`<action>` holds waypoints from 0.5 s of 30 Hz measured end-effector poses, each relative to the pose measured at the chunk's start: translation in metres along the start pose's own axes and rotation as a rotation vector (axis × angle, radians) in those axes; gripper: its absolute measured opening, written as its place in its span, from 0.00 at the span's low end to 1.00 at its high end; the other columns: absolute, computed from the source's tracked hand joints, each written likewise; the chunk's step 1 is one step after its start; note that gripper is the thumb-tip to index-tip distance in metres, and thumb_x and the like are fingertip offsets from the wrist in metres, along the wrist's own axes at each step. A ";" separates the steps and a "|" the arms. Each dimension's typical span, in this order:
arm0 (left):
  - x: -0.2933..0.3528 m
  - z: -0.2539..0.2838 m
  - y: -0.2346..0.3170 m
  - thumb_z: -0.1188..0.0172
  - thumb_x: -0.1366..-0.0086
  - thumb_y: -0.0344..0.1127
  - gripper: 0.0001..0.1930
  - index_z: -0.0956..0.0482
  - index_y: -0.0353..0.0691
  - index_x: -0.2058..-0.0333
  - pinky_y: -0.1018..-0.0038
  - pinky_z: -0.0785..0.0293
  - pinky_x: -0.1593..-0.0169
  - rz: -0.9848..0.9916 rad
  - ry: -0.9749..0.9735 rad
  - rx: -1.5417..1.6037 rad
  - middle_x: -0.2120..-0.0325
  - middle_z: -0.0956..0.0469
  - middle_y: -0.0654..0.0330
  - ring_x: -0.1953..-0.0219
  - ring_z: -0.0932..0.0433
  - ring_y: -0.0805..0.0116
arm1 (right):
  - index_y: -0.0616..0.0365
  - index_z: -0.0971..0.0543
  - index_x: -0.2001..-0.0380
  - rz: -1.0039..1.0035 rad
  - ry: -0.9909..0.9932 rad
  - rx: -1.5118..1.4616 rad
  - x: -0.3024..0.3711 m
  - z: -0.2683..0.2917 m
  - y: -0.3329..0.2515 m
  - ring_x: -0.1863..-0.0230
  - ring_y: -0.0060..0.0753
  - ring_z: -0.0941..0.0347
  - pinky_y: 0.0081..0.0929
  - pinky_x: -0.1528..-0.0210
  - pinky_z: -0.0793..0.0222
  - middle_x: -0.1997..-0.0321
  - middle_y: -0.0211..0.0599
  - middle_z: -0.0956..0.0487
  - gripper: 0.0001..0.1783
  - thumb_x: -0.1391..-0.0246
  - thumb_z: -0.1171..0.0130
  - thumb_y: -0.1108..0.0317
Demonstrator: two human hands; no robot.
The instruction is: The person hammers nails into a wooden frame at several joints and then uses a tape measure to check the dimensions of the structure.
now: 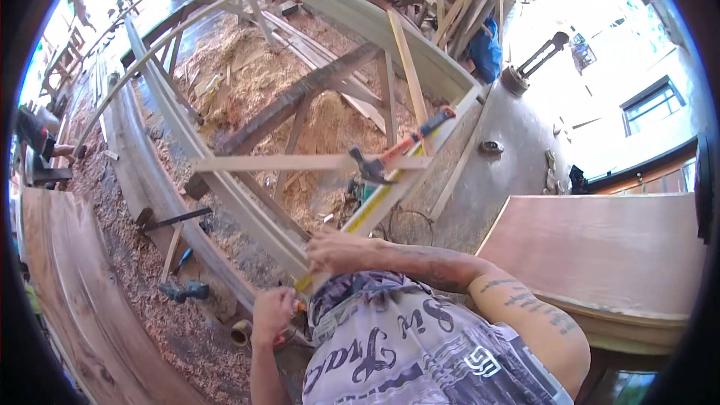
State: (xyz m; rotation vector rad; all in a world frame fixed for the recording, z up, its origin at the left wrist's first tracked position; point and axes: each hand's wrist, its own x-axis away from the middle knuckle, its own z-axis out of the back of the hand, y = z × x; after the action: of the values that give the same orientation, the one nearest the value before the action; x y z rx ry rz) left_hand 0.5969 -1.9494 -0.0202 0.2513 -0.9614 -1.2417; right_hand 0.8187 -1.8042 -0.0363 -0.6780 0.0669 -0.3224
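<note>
A wooden frame of pale planed boards (247, 217) lies in front of me, one corner close to my waist. Along its right-hand board runs the yellow blade of a tape measure (365, 214). My right hand (339, 252) is closed over this blade at the near corner, fingers curled and partly hidden. Lower and to the left, my left hand (273, 316) is closed around the tape's orange-marked case, mostly covered by the fingers. A claw hammer (409, 141) with an orange and blue handle rests across the right-hand board, beyond my right hand.
A thin cross batten (277, 164) spans the frame. Sawdust and shavings (322, 124) cover the ground inside it. A wide wood slab (71, 270) lies left, near a dark power tool (186, 291). Plywood panels (600, 247) stand right. Scrap wood (465, 11) is heaped at the back.
</note>
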 end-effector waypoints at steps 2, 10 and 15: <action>0.000 0.001 0.008 0.46 0.35 0.42 0.15 0.18 0.36 0.69 0.57 0.26 0.64 -0.060 0.047 -0.012 0.73 0.21 0.44 0.67 0.21 0.43 | 0.55 0.19 0.66 0.016 -0.073 -0.121 -0.007 -0.013 0.021 0.56 0.51 0.25 0.45 0.55 0.30 0.63 0.46 0.21 0.12 0.50 0.39 0.59; -0.003 0.007 0.011 0.41 0.37 0.41 0.13 0.18 0.38 0.62 0.59 0.24 0.59 0.062 0.060 0.185 0.66 0.18 0.45 0.63 0.19 0.44 | 0.60 0.21 0.69 -0.089 -0.179 -0.321 -0.016 -0.015 0.044 0.62 0.56 0.25 0.48 0.60 0.30 0.68 0.51 0.22 0.08 0.53 0.42 0.70; 0.009 -0.003 -0.030 0.38 0.38 0.39 0.14 0.19 0.37 0.57 0.66 0.23 0.58 0.284 0.000 0.369 0.67 0.17 0.48 0.64 0.16 0.54 | 0.63 0.22 0.68 -0.109 -0.250 -0.199 -0.007 0.041 0.051 0.58 0.55 0.26 0.46 0.55 0.31 0.66 0.51 0.23 0.08 0.54 0.42 0.72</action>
State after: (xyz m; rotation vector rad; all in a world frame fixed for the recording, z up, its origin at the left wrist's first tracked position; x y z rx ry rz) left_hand 0.5783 -1.9684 -0.0368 0.3885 -1.1808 -0.8005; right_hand 0.8331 -1.7400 -0.0360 -0.9172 -0.1793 -0.3357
